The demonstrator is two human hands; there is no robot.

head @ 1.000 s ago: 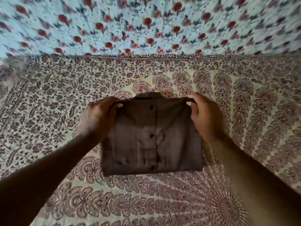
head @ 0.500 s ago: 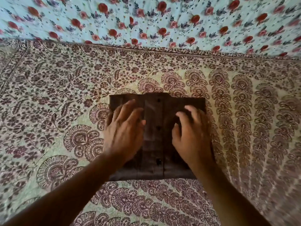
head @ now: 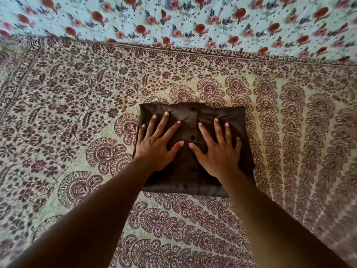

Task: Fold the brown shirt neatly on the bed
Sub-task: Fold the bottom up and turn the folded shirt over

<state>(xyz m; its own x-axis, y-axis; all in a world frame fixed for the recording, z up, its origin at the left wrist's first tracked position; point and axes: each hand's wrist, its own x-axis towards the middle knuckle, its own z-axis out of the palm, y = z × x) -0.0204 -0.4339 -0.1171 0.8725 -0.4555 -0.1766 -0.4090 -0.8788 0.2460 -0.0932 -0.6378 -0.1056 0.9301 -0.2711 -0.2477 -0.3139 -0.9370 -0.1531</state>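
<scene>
1. The left hand (head: 154, 146) lies flat on the folded brown cloth shirt (head: 193, 120), fingers (head: 161, 124) spread wide.
2. The shirt sits on the patterned bed cover (head: 77, 113).
3. The right hand (head: 218, 151) presses it too, fingers wide.

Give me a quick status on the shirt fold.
Left hand and right hand flat, pressing. Brown shirt folded square on bedspread. Nothing obstructing.
</scene>
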